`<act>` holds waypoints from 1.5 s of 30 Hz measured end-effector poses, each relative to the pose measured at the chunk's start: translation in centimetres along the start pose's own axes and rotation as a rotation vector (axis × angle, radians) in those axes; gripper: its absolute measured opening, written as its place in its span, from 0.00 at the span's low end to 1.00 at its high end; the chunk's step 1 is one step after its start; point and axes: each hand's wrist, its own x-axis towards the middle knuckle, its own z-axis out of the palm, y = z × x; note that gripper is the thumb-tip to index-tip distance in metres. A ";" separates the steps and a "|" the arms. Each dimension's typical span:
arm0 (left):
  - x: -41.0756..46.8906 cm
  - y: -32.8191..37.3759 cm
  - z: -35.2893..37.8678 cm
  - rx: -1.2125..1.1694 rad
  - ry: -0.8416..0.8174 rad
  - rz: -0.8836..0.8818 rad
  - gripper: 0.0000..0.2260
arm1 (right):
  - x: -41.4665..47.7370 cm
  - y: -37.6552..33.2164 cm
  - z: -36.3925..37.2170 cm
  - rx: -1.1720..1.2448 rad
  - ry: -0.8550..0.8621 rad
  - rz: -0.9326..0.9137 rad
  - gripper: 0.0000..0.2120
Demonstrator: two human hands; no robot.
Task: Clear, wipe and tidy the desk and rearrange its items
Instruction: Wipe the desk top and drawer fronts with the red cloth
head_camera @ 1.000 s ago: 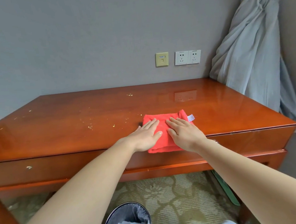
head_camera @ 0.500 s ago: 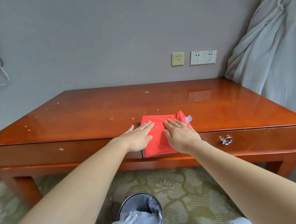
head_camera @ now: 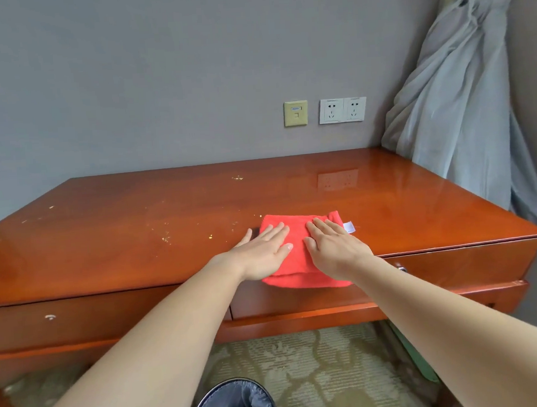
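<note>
Change: cloth (head_camera: 298, 258) and both hands have barely shifted and are still at the table's (head_camera: 122, 261) front edge.
Cloth: red, folded, near edge overhanging.
Hands: left hand (head_camera: 261, 254) and right hand (head_camera: 337, 252) press flat on it, fingers straight, gripping nothing.
Handling: soft, light, limp; probably slides on gloss; pinch the overhang.
Around: crumbs (head_camera: 166, 239) to its left.

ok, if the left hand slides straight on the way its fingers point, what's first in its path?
The left hand rests flat on the red cloth. Past the cloth's far edge the desk looks bare up to the back wall, roughly below the sockets; depth is unclear.
</note>
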 end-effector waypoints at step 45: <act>48.0 -15.3 -10.7 0.035 0.175 -0.090 0.24 | 48.8 13.4 -1.7 -0.031 0.064 -0.013 0.23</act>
